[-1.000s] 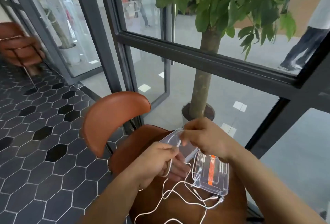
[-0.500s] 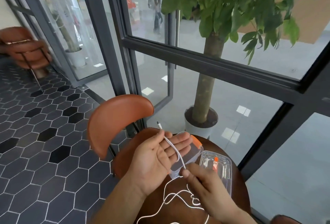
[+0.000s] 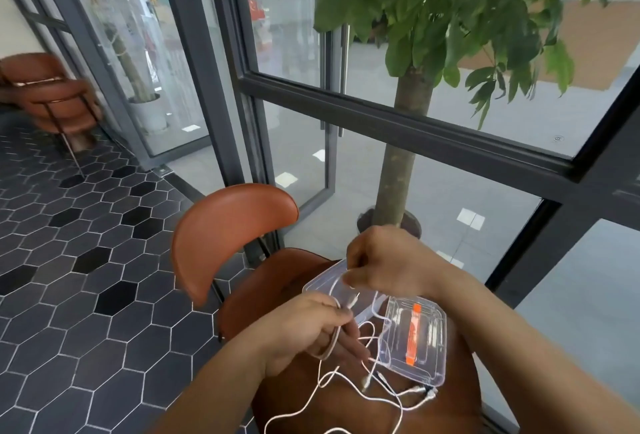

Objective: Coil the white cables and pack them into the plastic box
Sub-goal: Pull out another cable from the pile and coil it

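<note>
Nearest, loose white cables sprawl across the brown table. The left hand has its grip curled round a cable loop, beside a clear piece with an orange strip. Beyond, the right hand pinches the strand over the plastic box. Farther off stands a chair.

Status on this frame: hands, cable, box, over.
Left hand grips white cable loops. Right hand pinches its strand over the plastic box. Loose cables lie uncoiled on table beside lid; nothing blocking.
</note>
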Demonstrator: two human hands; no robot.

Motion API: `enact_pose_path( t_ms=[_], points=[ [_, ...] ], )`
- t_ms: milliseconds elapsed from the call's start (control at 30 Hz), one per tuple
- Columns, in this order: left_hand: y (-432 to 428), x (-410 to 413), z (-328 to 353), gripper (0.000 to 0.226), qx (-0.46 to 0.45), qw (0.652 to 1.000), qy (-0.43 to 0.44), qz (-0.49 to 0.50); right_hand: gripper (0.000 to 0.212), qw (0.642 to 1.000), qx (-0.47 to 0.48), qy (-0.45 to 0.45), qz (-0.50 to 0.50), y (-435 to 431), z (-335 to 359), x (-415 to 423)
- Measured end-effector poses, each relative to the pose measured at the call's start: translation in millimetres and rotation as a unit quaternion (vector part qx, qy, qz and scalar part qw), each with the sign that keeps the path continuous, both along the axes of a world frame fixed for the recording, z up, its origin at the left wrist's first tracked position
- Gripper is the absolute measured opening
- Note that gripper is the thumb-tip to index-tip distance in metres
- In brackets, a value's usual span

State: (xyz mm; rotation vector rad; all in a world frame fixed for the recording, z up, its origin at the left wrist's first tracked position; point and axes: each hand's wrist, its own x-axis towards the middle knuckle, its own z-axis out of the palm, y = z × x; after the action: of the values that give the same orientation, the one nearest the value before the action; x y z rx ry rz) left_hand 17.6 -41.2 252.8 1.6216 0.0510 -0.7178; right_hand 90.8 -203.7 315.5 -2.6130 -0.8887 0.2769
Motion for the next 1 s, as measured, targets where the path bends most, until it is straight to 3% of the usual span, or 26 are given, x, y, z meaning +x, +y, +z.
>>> enact_pose_path(
  t_ms=[67, 100, 167, 233, 333, 433, 567, 667, 700, 867, 933, 1000],
  points=[
    [3, 2, -5, 0.027, -0.012, 0.998, -0.03, 0.053, 0.016, 0.997, 0.027, -0.066, -0.021, 2, 3, -16],
    [5, 1, -6, 0.024, -0.065, 0.994, -0.029, 0.087, 0.015, 0.994, 0.062, -0.077, -0.035, 2, -1, -24],
    [11, 1, -2, 0.02, -0.249, 0.959, 0.01, 0.131, 0.012, 0.984, 0.144, -0.075, -0.072, 1, -18, -38],
    [19, 1, -1, 0.038, -0.433, 0.89, 0.038, 0.141, 0.011, 0.969, 0.215, -0.076, -0.097, 1, -38, -54],
    [17, 4, -2, 0.059, -0.474, 0.861, 0.04, 0.179, 0.021, 0.962, 0.216, -0.142, -0.084, 7, -63, -78],
    [11, 3, 0, 0.083, -0.494, 0.844, 0.049, 0.202, 0.035, 0.958, 0.267, -0.02, -0.101, 10, -83, -94],
    [17, 8, -2, 0.095, -0.581, 0.792, 0.048, 0.181, 0.007, 0.929, 0.323, 0.147, -0.103, -5, -104, -88],
    [21, 8, -6, 0.105, -0.555, 0.825, 0.051, 0.094, 0.051, 0.959, 0.231, 0.156, -0.053, -28, -108, -57],
    [20, 7, -6, 0.106, -0.537, 0.839, 0.051, 0.07, 0.053, 0.971, 0.186, 0.141, -0.041, -31, -103, -45],
    [11, 7, 5, 0.104, -0.403, 0.914, 0.047, -0.016, 0.014, 0.997, -0.04, 0.015, 0.071, -38, -66, 14],
    [7, 6, 11, 0.084, -0.345, 0.937, 0.043, -0.045, 0.015, 0.992, -0.091, -0.018, 0.082, -35, -53, 29],
    [4, 4, 16, 0.049, -0.248, 0.967, 0.0, -0.06, 0.016, 0.99, -0.118, -0.029, 0.079, -27, -37, 33]
  ],
)
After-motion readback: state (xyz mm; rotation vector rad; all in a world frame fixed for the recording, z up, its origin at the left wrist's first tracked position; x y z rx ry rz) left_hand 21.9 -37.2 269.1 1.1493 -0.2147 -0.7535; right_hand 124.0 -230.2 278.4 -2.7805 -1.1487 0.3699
